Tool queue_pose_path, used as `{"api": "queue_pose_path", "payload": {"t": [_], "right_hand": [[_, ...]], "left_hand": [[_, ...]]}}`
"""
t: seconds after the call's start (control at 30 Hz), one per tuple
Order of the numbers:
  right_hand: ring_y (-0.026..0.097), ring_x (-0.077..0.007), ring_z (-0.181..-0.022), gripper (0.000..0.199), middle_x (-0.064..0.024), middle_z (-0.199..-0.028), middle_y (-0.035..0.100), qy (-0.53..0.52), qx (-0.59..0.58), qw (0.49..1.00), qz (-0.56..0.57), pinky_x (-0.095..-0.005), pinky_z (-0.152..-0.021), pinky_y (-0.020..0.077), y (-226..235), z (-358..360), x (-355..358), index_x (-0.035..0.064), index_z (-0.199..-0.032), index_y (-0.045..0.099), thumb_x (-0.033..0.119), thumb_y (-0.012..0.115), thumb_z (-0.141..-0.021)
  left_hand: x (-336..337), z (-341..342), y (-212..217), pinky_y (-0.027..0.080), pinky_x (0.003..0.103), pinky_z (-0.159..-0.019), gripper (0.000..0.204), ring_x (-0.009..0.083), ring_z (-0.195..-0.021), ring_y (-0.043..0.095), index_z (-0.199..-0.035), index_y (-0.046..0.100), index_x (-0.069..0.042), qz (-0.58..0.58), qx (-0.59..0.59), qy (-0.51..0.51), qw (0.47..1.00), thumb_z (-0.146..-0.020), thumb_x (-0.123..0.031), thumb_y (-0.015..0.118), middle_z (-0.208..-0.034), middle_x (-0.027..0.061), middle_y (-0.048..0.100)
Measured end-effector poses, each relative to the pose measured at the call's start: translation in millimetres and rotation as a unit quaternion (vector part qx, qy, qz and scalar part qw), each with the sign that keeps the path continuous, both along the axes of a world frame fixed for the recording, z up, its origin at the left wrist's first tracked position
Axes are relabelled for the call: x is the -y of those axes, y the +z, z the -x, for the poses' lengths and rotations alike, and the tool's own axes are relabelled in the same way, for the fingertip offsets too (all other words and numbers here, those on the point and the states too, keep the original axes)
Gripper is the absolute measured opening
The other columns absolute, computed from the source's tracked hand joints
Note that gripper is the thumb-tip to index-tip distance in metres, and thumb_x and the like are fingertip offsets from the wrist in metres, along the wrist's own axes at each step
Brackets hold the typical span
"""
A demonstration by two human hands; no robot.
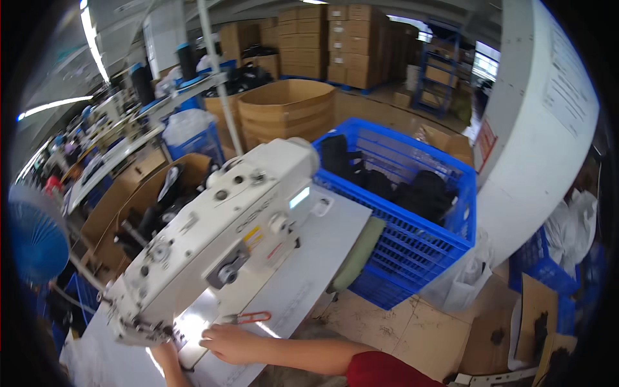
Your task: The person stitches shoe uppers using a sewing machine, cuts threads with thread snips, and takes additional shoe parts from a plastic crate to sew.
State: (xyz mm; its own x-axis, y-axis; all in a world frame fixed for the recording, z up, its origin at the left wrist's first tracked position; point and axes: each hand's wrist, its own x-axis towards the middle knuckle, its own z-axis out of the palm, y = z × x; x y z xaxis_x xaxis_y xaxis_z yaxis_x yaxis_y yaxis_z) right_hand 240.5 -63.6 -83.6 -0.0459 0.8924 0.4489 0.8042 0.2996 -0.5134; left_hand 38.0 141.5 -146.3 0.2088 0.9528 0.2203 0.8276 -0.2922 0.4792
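Note:
A white industrial sewing machine stands on a pale table, its lamp lighting the needle area. My left hand is beneath the machine head beside the needle; the head and the glare hide its fingers. My right hand rests on the machine bed to the right of the needle. Its fingers are bent and close together, pointing left; whatever they hold or press is too small to make out. Just beyond its knuckles lies a pair of orange-handled thread snips.
A blue plastic crate with black pieces stands right of the table. Behind the machine are a cardboard box of dark items and a large round carton. A white pillar rises at right; a blue fan stands at left.

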Motion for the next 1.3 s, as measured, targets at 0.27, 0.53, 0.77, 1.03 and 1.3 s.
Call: {"api": "queue_pose_path", "payload": {"t": [0.27, 0.53, 0.77, 1.03, 1.3], "right_hand": [[0.068, -0.0205, -0.082, 0.019, -0.0116, -0.088, 0.070, -0.536, -0.196, 0.814, -0.108, -0.0326, -0.075, 0.0525, 37, -355, 244, 0.0068, -0.098, 0.069, 0.012, 0.065, -0.080], [0.053, -0.0341, -0.121, 0.064, -0.0238, -0.127, 0.056, -0.591, -0.056, 0.608, 0.527, -0.0387, -0.103, 0.0421, -54, -525, 432, -0.0021, -0.115, 0.064, 0.046, 0.069, -0.074], [0.051, -0.0348, -0.123, 0.066, -0.0240, -0.132, 0.052, -0.639, -0.169, 0.603, 0.448, -0.0393, -0.103, 0.0407, -80, -578, 436, -0.0040, -0.119, 0.061, 0.050, 0.065, -0.081], [0.043, -0.0361, -0.131, 0.107, -0.0246, -0.143, 0.040, -0.660, -0.287, 0.523, 0.458, -0.0393, -0.107, 0.0376, -131, -577, 428, -0.0107, -0.136, 0.039, 0.061, 0.076, -0.066], [0.047, -0.0287, -0.127, 0.127, -0.0240, -0.141, 0.040, -0.638, -0.270, 0.566, 0.446, -0.0365, -0.105, 0.0390, -95, -541, 405, -0.0085, -0.146, 0.005, 0.042, 0.084, -0.061]], "left_hand": [[20, 5, 10, 0.050, 0.052, -0.067, 0.049, 0.0420, -0.076, 0.065, -0.107, 0.062, -0.009, -0.034, -0.182, 0.044, 0.982, -0.090, -0.052, 0.046, -0.087, 0.0232, 0.068], [15, 9, 4, 0.051, 0.044, -0.083, 0.061, 0.0381, -0.097, 0.064, -0.118, 0.059, -0.007, -0.039, -0.156, 0.075, 0.984, -0.089, -0.059, 0.047, -0.110, 0.0212, 0.065], [18, 2, 7, 0.052, 0.042, -0.080, 0.049, 0.0329, -0.093, 0.065, -0.103, 0.065, -0.002, -0.062, -0.109, 0.101, 0.987, -0.088, -0.048, 0.056, -0.100, 0.0175, 0.069], [28, -5, 21, 0.052, 0.040, -0.081, 0.044, 0.0328, -0.092, 0.065, -0.104, 0.064, -0.001, -0.049, -0.080, 0.132, 0.987, -0.087, -0.042, 0.058, -0.100, 0.0195, 0.068], [34, -5, 17, 0.050, 0.042, -0.085, 0.057, 0.0364, -0.098, 0.063, -0.116, 0.058, 0.000, -0.040, -0.036, 0.114, 0.992, -0.089, -0.050, 0.054, -0.109, 0.0244, 0.065]]}}
